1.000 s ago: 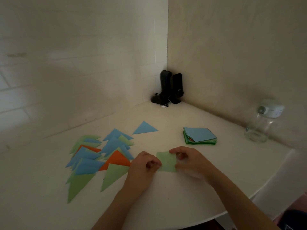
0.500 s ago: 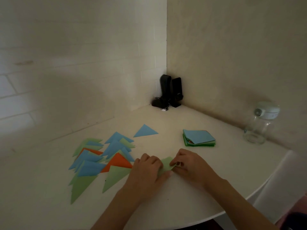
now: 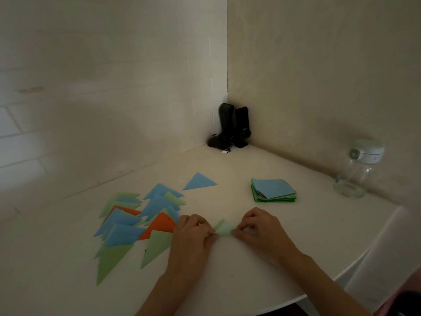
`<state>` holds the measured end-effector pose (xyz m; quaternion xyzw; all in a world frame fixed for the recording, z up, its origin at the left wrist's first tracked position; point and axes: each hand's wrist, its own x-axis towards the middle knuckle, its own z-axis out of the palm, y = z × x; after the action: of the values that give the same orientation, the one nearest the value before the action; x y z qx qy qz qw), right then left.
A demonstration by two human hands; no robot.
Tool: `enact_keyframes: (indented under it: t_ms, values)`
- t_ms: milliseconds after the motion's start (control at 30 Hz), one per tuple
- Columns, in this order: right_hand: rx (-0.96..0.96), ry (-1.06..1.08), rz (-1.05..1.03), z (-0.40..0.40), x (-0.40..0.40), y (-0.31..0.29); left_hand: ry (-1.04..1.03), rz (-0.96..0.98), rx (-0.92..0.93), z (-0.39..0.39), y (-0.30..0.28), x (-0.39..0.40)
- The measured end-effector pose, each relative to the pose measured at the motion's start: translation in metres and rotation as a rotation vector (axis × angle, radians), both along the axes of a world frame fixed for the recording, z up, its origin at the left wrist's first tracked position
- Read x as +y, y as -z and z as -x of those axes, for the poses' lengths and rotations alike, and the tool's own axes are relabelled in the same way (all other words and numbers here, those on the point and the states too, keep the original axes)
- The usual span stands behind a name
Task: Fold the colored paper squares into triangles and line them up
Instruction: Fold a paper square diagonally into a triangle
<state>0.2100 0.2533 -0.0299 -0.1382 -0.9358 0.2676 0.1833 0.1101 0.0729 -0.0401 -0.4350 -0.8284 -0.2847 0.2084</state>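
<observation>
Both hands pinch a light green paper at the table's near edge.

The left hand (image 3: 193, 233) and right hand (image 3: 259, 229) lie knuckles up on the white table (image 3: 262, 281), fingers curled, each gripping one end of the green paper (image 3: 224, 228), which shows only as a small peaked piece between them (how far it is folded cannot be told). Just left of the left hand lies a loose, overlapping spread of folded triangles (image 3: 139, 220) in blue, green and orange, points toward the wall; one blue triangle (image 3: 199, 181) lies apart behind them. Behind the right hand sits a stack of squares (image 3: 273, 190), blue on top, green beneath. A clear bottle (image 3: 355, 172) with a white lid stands at the right wall, and two black speakers (image 3: 232, 126) stand in the corner.
</observation>
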Motion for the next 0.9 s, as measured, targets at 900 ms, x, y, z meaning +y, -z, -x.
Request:
enact_keyframes:
  t_ms: [900]
  values:
    - [-0.133, 0.097, 0.305, 0.005, 0.002, -0.015, -0.006, -0.052, -0.428, 0.01, -0.002, 0.007]
